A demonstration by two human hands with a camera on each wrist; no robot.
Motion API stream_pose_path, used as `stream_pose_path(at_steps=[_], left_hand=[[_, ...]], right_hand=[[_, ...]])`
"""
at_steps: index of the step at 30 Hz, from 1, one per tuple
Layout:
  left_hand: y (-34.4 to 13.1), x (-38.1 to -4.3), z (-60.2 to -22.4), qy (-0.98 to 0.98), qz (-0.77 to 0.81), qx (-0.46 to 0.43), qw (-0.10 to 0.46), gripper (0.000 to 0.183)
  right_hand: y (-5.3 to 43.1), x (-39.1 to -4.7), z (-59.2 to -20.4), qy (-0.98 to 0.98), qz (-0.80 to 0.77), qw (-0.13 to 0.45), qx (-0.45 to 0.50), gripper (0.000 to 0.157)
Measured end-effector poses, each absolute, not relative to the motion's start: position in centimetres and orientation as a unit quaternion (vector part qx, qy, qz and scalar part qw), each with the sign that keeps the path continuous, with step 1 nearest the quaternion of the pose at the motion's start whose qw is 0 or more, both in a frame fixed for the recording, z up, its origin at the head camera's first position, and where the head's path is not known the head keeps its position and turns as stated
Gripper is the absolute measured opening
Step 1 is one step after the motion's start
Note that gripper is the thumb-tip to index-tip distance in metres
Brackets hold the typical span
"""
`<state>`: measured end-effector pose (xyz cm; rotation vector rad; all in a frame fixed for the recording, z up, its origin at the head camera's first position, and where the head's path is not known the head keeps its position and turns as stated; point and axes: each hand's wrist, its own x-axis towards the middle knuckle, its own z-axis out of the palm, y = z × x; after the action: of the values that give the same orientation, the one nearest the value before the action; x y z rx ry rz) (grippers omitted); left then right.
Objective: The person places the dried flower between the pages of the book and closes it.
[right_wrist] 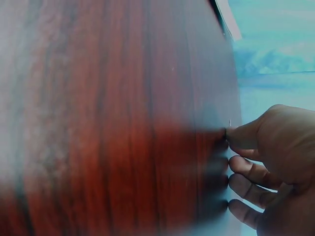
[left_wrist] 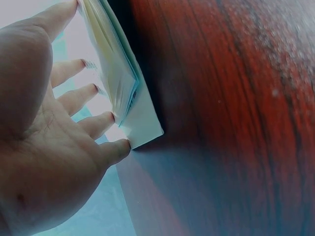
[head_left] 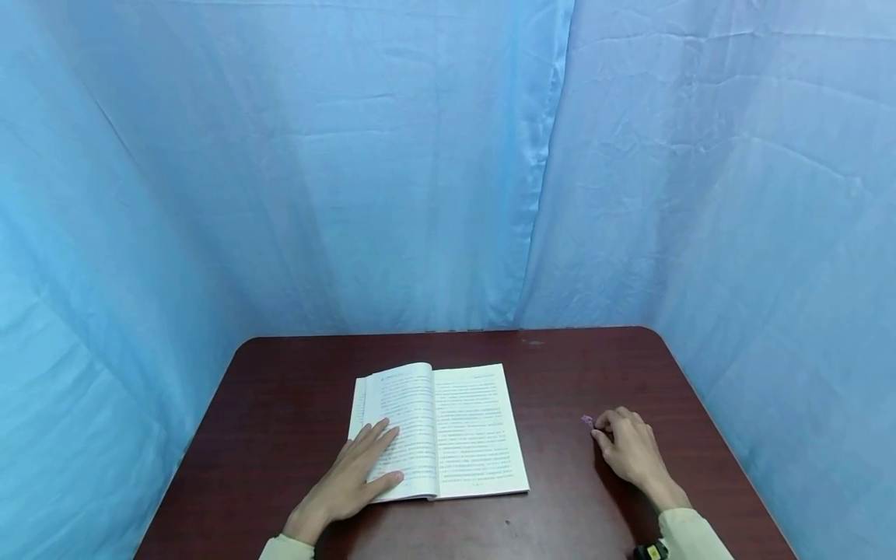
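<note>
An open book (head_left: 476, 435) with printed pages lies on the table, its left-hand pages bowed up near the spine. My left hand (head_left: 353, 474) rests on the left page with fingers spread. In the left wrist view, the left fingertips (left_wrist: 106, 118) touch the book near its edge, and the page stack (left_wrist: 115, 69) shows from the side. To the right of the book, my right hand (head_left: 630, 447) is low at the tabletop, thumb and forefinger pinching a small purple object (head_left: 587, 420). Its kind is too small to tell. In the right wrist view the fingers mostly hide it.
The dark red-brown wooden table (head_left: 294, 389) has rounded far corners. Blue curtains (head_left: 420, 194) hang behind it and along both sides. A dark band with a yellow patch (head_left: 652, 551) sits by the right sleeve cuff.
</note>
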<state>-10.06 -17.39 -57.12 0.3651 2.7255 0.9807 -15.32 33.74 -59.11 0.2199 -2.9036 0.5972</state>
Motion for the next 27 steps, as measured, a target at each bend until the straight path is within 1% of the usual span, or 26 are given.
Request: stream_pose_path(at_steps=[6, 19, 23, 27], left_hand=[[-17.42, -10.15, -57.28, 0.929, 0.33, 0.126, 0.111, 0.08], [-17.41, -10.15, -57.29, 0.928, 0.331, 0.128, 0.11, 0.079], [-17.4, -10.16, -57.29, 0.929, 0.33, 0.128, 0.11, 0.079], [-17.39, -10.2, -57.35, 0.93, 0.328, 0.127, 0.111, 0.08]], right_hand=[[33.88, -15.2, -59.4, -0.977, 0.181, 0.085, 0.07, 0.015], [33.44, -15.08, -59.89, -0.981, 0.136, 0.109, 0.089, 0.02], [33.34, -15.07, -59.8, -0.98, 0.139, 0.11, 0.089, 0.019], [33.22, -15.17, -59.46, -0.979, 0.157, 0.098, 0.084, 0.016]])
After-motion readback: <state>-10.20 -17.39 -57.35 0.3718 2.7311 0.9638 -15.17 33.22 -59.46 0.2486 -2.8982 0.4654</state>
